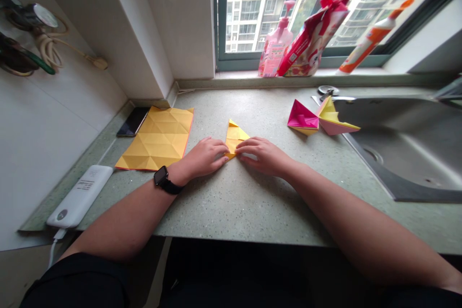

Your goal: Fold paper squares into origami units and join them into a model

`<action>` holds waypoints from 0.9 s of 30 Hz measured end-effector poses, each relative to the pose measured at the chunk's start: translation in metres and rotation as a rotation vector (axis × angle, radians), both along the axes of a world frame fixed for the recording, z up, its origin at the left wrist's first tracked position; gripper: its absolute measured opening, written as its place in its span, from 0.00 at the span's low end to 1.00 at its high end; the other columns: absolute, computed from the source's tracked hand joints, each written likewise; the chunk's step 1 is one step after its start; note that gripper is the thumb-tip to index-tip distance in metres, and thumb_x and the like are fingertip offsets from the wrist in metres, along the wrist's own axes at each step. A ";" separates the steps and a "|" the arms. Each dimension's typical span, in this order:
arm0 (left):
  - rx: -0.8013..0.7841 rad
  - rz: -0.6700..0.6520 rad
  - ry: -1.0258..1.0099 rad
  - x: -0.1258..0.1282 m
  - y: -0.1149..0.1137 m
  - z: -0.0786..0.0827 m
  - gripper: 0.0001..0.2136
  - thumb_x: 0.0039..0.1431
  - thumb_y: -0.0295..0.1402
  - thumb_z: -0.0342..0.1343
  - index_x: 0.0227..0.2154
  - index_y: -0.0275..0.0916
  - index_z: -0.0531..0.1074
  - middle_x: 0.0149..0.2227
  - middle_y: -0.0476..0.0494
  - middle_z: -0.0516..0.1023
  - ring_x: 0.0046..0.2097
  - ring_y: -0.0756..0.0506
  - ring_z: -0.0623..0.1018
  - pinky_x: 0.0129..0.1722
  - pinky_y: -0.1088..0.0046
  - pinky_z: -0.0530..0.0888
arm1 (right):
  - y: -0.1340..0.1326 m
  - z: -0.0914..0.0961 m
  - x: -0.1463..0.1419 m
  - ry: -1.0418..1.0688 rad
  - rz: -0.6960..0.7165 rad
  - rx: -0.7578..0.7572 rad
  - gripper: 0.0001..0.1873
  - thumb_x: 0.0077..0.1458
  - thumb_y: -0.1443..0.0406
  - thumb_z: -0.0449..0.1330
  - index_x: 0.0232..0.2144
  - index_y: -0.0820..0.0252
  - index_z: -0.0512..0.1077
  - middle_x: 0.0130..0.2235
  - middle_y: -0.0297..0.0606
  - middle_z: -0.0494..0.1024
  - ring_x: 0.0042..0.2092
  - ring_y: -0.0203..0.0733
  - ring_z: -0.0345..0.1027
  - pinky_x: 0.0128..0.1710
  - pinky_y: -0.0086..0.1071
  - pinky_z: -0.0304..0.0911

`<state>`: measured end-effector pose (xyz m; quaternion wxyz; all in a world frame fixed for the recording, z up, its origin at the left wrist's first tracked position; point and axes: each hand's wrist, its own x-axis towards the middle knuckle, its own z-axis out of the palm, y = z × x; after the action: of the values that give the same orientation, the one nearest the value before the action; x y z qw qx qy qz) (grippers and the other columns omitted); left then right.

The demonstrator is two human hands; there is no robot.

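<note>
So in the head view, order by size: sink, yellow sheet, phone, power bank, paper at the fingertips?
1. Sink
2. Sheet
3. Power bank
4. Phone and paper: too alike to rank, the paper partly covered

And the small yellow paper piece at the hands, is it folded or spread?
Folded: the small yellow paper piece shows a pointed top and overlapping flap.

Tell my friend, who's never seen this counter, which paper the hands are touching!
Find the counter below the window, left of the sink. In its middle, the left hand and right hand touch a small, pointed yellow paper. It's smaller than the creased sheet to its left, and unlike the two pink-and-yellow paper shapes by the sink, it shows only yellow.
</note>
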<state>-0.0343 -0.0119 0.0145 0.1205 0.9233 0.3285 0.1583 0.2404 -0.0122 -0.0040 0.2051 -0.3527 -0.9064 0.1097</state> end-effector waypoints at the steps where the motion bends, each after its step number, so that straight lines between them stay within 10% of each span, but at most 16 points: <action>1: -0.004 0.013 -0.004 0.000 0.000 -0.001 0.09 0.74 0.32 0.60 0.51 0.39 0.80 0.53 0.39 0.85 0.54 0.39 0.82 0.60 0.54 0.75 | 0.000 0.000 0.000 0.000 0.002 -0.001 0.10 0.69 0.64 0.66 0.50 0.48 0.85 0.54 0.40 0.87 0.54 0.50 0.79 0.58 0.48 0.72; 27: -0.010 -0.112 -0.015 -0.012 0.011 -0.006 0.09 0.74 0.37 0.63 0.49 0.51 0.88 0.54 0.41 0.85 0.51 0.41 0.83 0.56 0.58 0.76 | -0.008 0.006 -0.003 -0.046 0.016 0.052 0.13 0.69 0.63 0.67 0.51 0.43 0.86 0.54 0.39 0.86 0.53 0.50 0.78 0.57 0.48 0.73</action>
<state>-0.0460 -0.0014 0.0083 0.1364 0.9384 0.2760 0.1567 0.2374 -0.0203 0.0018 0.1922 -0.3426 -0.9162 0.0796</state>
